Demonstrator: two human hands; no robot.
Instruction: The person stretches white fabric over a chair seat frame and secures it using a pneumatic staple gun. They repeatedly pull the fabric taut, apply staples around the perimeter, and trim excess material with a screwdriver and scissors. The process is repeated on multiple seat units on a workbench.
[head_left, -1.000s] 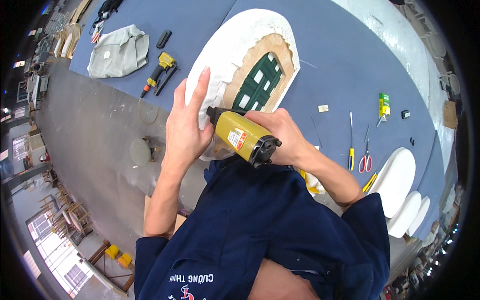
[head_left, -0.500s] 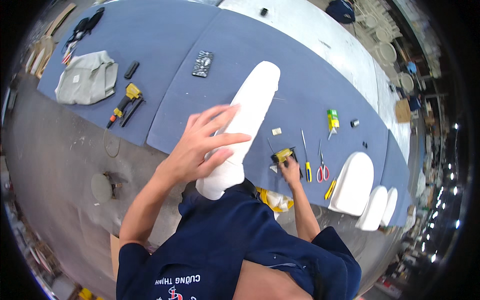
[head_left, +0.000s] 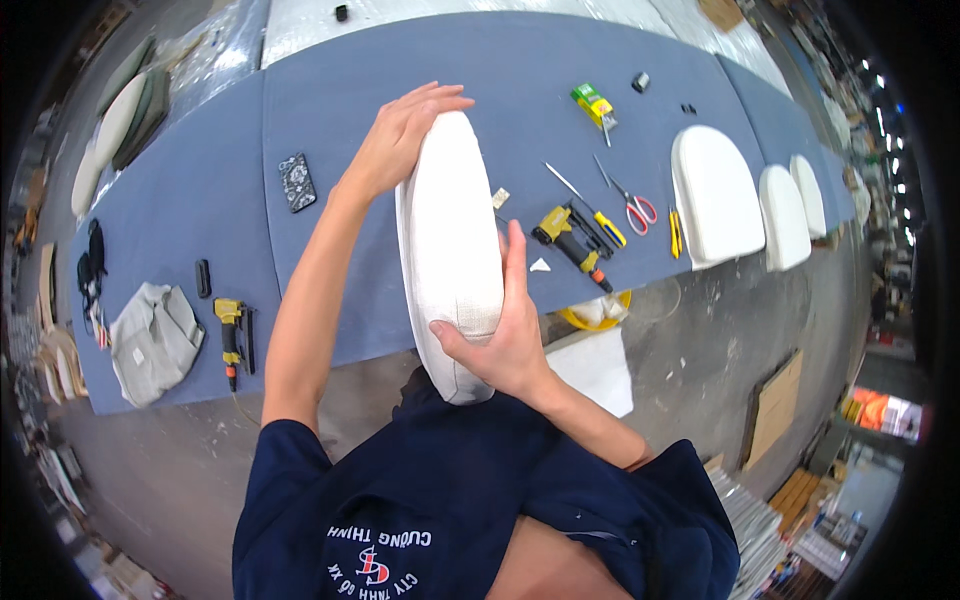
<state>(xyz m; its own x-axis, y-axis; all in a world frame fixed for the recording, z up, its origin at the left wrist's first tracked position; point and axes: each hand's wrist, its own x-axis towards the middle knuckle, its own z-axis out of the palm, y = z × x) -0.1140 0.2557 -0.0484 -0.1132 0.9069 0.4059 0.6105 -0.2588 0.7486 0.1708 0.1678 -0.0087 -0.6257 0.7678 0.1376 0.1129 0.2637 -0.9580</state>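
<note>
A white upholstered seat cushion (head_left: pixel 450 240) stands on its edge over the blue-covered table (head_left: pixel 320 110), its fabric face turned to the right. My left hand (head_left: pixel 400 135) grips its far end from the left side. My right hand (head_left: pixel 505 340) clasps its near end, thumb on the fabric face. A yellow and black staple gun (head_left: pixel 568 237) lies on the table just right of the cushion, free of either hand.
Right of the staple gun lie a yellow-handled screwdriver (head_left: pixel 592 212), red scissors (head_left: pixel 630 203) and a green-yellow box (head_left: pixel 593 102). Three white cushions (head_left: pixel 712 195) lie at the far right. A phone (head_left: pixel 297 181), another yellow tool (head_left: pixel 230 335) and a grey cloth (head_left: pixel 152 342) lie left.
My right hand put the staple gun down on the table and took hold of the cushion's near end. The cushion was turned from showing its underside onto its edge.
</note>
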